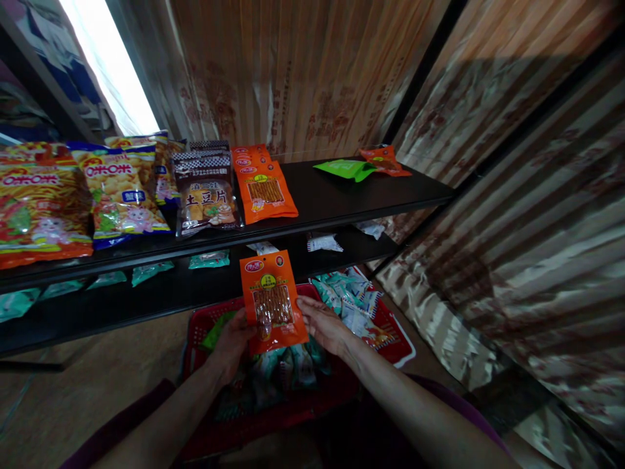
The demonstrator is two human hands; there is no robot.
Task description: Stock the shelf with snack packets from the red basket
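Note:
Both my hands hold one orange snack packet point(272, 301) upright, just below the front edge of the black top shelf point(342, 195). My left hand point(235, 342) grips its lower left edge. My right hand point(325, 324) grips its right edge, fingers curled behind it. Under my hands stands a red basket point(293, 407) with several teal and white packets inside. On the shelf above lies a stack of matching orange packets point(263, 189), beside a row of dark potato-chip bags point(208, 195).
Large colourful snack bags point(73, 195) fill the shelf's left end. A green packet point(346, 169) and another orange packet point(385, 160) lie at its far right. Teal and white packets point(151, 270) line the lower shelf. A patterned wall closes the right side.

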